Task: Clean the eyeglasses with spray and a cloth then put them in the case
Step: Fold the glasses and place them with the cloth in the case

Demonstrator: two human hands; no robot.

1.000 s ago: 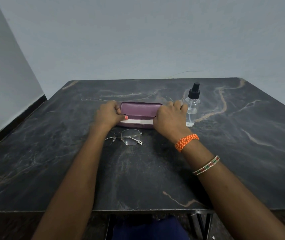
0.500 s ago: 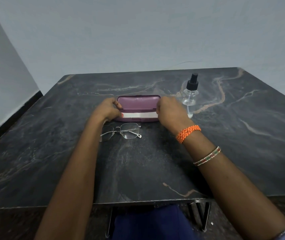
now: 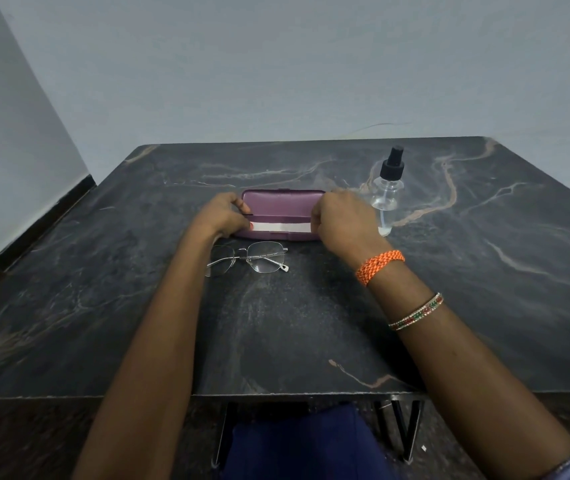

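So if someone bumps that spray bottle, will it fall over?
Probably, yes. The spray bottle stands tall and narrow on the smooth table, so it likely tips easily. It looks like clear plastic and nearly empty, so it is probably light. Being round, it might roll.

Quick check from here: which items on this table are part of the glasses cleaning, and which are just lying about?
Job: eyeglasses; purple case, lid up, both hands on it; white cloth inside it; spray bottle.
Lying about: nothing else on the table.
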